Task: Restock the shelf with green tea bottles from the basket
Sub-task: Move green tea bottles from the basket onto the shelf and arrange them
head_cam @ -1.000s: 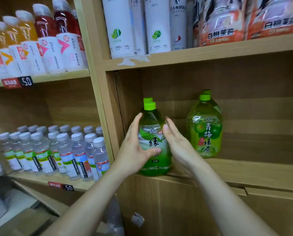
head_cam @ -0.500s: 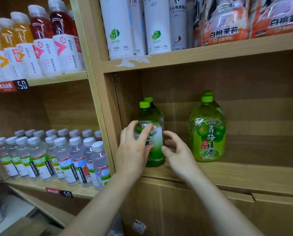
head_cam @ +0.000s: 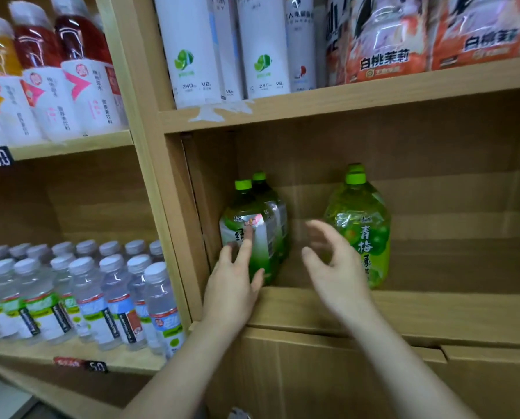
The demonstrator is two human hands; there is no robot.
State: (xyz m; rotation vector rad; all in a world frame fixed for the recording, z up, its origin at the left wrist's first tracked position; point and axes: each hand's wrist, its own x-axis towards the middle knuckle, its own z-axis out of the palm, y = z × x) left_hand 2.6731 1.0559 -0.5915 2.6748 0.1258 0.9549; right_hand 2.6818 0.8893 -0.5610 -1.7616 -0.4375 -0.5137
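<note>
A green tea bottle (head_cam: 260, 237) with a lime cap stands at the left end of the wooden shelf (head_cam: 434, 309), against the side panel. A second like bottle (head_cam: 278, 213) stands right behind it. My left hand (head_cam: 233, 282) rests flat on the front bottle's label with fingers spread. My right hand (head_cam: 334, 267) hovers open just right of it, apart from the bottle and blurred. A green plum tea bottle (head_cam: 361, 225) stands further right, partly behind my right hand. The basket is out of view.
White cans (head_cam: 192, 49) and orange packs (head_cam: 385, 40) fill the shelf above. Small water bottles (head_cam: 110, 291) crowd the lower left shelf, juice bottles (head_cam: 80, 74) the upper left. Bare shelf board stretches right of the plum tea bottle.
The front green tea bottle has been pushed from the shelf's front edge back and left against the side panel. My right hand has come off it; my left hand has flattened on its label.
</note>
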